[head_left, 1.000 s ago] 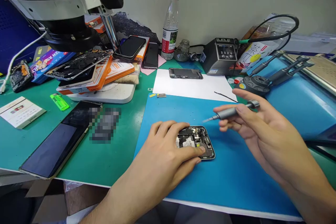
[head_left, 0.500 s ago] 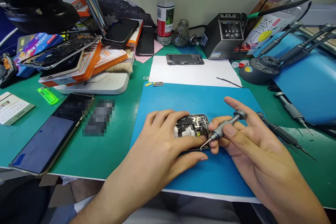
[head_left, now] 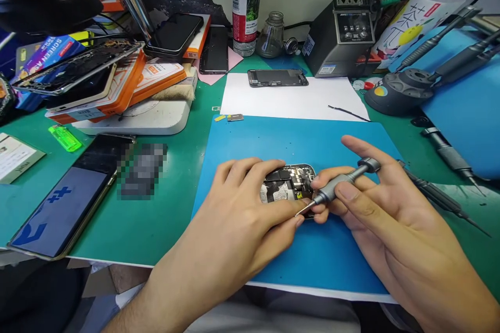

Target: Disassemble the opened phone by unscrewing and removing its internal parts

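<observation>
An opened phone [head_left: 291, 179] with its inner parts bare rests on the blue mat [head_left: 250, 140]. My left hand [head_left: 250, 208] is closed over its left part, with fingers along the far edge. The index finger and thumb of that hand come together at the near edge, by the screwdriver's tip. My right hand [head_left: 378, 208] grips a small grey screwdriver [head_left: 332, 187] between thumb and fingers, its index finger raised past the cap. Slanting down left, the tip reaches my left fingertips. Whether a screw sits there is too small to tell.
Behind the mat, a phone screen [head_left: 277, 78] lies on white paper [head_left: 242, 93]. Screwdrivers [head_left: 449, 195] lie at right, near a round holder [head_left: 406, 91]. A large phone [head_left: 74, 197] and a stack of orange boxes [head_left: 128, 88] are left. A bottle [head_left: 246, 15] stands behind.
My left thumb has moved up toward the index finger, closing at the screwdriver's tip. The screwdriver is slightly flatter in my right hand. The camera view has shifted a little.
</observation>
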Demonstrator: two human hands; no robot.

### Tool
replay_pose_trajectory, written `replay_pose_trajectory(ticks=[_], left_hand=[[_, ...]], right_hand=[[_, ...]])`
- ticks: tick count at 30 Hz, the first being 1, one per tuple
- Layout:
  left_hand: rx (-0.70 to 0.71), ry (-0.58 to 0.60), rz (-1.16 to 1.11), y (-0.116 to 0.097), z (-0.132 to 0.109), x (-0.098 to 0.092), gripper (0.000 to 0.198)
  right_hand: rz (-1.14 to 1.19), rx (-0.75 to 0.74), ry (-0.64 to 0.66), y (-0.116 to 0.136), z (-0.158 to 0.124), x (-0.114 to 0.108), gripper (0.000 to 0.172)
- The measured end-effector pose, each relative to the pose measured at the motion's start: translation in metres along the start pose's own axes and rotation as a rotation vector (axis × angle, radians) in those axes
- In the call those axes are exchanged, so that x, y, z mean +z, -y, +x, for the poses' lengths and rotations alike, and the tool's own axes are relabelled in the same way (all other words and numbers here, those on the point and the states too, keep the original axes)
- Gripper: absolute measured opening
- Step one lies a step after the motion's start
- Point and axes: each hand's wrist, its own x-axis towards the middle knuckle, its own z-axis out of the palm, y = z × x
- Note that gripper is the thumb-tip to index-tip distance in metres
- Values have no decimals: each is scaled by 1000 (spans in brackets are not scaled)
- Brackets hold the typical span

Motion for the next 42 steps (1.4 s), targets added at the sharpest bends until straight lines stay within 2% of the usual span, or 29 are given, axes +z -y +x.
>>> replay_pose_trajectory(ticks=[8,34,39,42], left_hand=[[9,4,15,2,-1,1,35],[11,13,21,3,-1,0,37],[4,12,15,2,-2,-1,37],[2,9,11,2,-2,-1,36]], right_hand=[[19,-15,6,1,0,0,58],[3,8,-18,-2,-1,-3,61],[28,-11,-82,0,-2,-3,59],[-13,-192,-221,3,-7,-9,65]])
